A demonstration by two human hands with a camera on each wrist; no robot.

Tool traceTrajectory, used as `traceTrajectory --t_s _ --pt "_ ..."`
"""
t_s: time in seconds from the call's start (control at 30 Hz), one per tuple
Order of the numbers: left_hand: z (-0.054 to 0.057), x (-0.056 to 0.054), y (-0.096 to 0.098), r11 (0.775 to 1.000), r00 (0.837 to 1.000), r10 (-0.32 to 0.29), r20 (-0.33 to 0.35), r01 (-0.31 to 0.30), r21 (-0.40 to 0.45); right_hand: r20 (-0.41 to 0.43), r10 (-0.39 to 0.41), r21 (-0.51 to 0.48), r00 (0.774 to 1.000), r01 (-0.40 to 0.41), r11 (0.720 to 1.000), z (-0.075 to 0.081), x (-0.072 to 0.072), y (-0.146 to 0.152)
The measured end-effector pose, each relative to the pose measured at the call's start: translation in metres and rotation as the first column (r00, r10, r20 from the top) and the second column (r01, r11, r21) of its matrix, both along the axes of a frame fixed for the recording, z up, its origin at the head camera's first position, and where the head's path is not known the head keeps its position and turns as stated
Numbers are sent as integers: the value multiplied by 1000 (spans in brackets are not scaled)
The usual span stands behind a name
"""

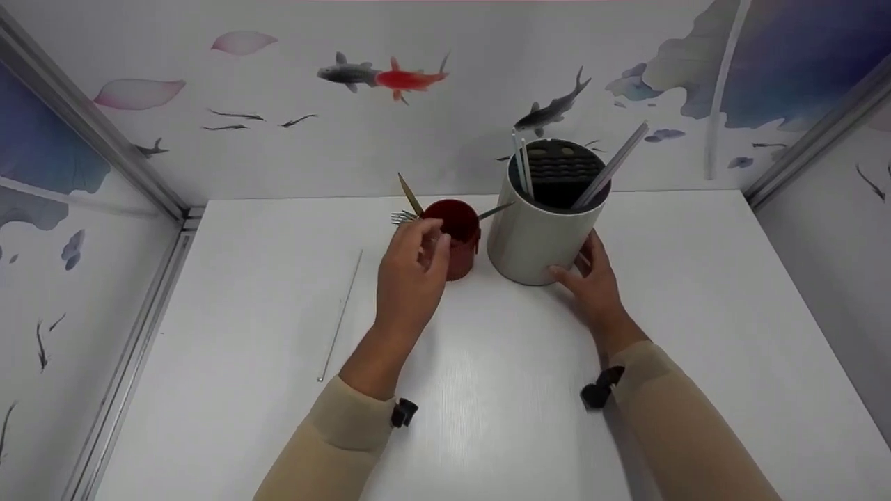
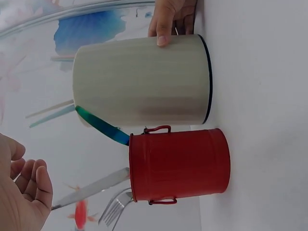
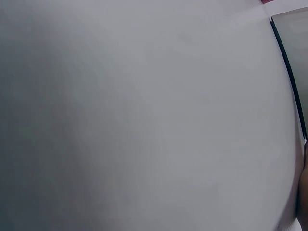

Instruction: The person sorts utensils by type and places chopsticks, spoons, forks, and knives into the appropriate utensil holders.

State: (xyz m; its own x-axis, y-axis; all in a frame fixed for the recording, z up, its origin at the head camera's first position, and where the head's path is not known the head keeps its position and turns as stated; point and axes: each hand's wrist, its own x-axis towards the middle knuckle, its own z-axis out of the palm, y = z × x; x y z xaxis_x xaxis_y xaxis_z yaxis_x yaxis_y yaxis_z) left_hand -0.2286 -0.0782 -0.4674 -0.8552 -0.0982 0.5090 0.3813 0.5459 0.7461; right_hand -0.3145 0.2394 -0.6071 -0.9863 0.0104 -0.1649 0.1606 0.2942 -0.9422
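A cream cylindrical utensil holder with a dark slotted insert stands upright on the table. Thin pale sticks and a translucent bundle lean out of its top. My right hand grips its lower right side, thumb at the front and fingers around the side. Left of the holder is a small red bucket with side handles. It holds a fork, a silvery knife-like utensil and a blue-green handled utensil. My left hand hovers by the bucket's rim, fingers loosely curled, holding nothing visible.
A thin, clear-looking rod lies on the white table left of my left forearm. Behind the table rises a wall with painted fish and petals. Metal-framed side panels stand left and right.
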Motion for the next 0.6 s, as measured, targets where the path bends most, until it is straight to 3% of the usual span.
traceTrajectory --t_s 0.17,0.33,0.47,0.6 --pt "-18 5 -18 991 998 56 34 -60 119 14 -2 -8 1000 2 1000 8 3 -2" --pt "-37 2 -36 978 977 131 170 -156 142 4 -10 -11 1000 11 1000 4 1 0" --pt "-54 -3 -53 969 937 193 292 -228 92 -1 -12 -15 1000 12 1000 -1 0 1" --pt "-68 -4 -68 960 874 259 411 -279 -12 -2 0 -24 1000 0 1000 -1 0 0"
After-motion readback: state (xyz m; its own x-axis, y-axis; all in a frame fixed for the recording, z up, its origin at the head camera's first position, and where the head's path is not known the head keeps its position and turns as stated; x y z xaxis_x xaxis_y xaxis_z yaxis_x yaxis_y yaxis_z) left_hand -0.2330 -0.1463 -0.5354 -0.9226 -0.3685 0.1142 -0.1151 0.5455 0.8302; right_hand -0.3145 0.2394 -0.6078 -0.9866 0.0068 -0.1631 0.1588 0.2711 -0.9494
